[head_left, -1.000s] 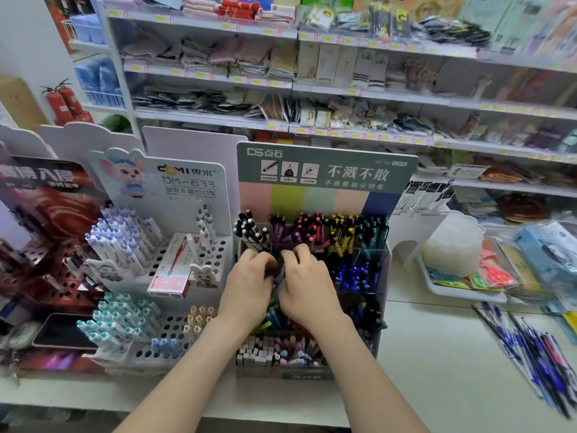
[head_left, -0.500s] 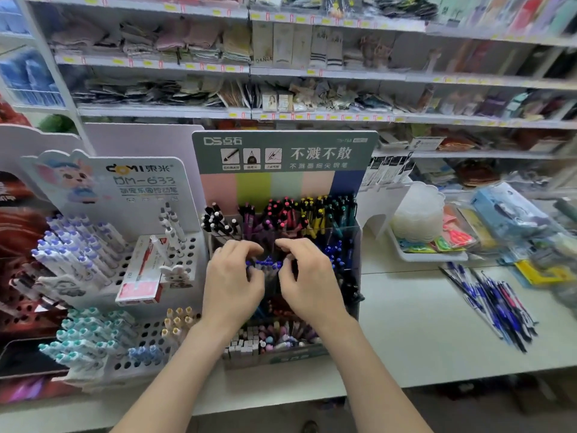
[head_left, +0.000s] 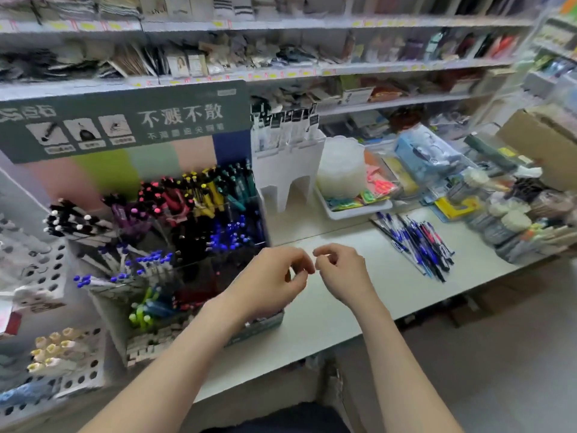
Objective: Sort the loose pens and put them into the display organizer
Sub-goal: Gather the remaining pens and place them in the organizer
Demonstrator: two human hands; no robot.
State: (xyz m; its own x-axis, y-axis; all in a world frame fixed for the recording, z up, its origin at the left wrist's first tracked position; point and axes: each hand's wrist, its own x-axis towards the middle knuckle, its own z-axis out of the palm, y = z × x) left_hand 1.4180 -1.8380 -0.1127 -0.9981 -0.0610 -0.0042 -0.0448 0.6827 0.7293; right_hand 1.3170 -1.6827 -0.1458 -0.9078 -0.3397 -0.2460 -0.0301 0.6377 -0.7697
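The display organizer (head_left: pixel 103 301) stands at the left of the white counter, with tiers of black, purple, pink, yellow, green and blue pens under a green header card. A pile of loose pens (head_left: pixel 418 245), mostly blue with some red and black, lies on the counter to the right. My left hand (head_left: pixel 271 281) and my right hand (head_left: pixel 342 271) hover side by side just right of the organizer, above the counter. Both have loosely curled fingers and hold nothing. The loose pens are well to the right of my right hand.
A white perforated pen rack (head_left: pixel 46 276) stands left of the organizer. Behind the loose pens sit a white tray (head_left: pixel 352 210) with a plastic tub and coloured packets, more stationery and a cardboard box (head_left: pixel 543 142). Stocked shelves (head_left: pixel 281 70) run along the back.
Both hands have left the organizer's compartments and moved right, over the counter. The view has swung right, bringing the loose pens closer to centre.
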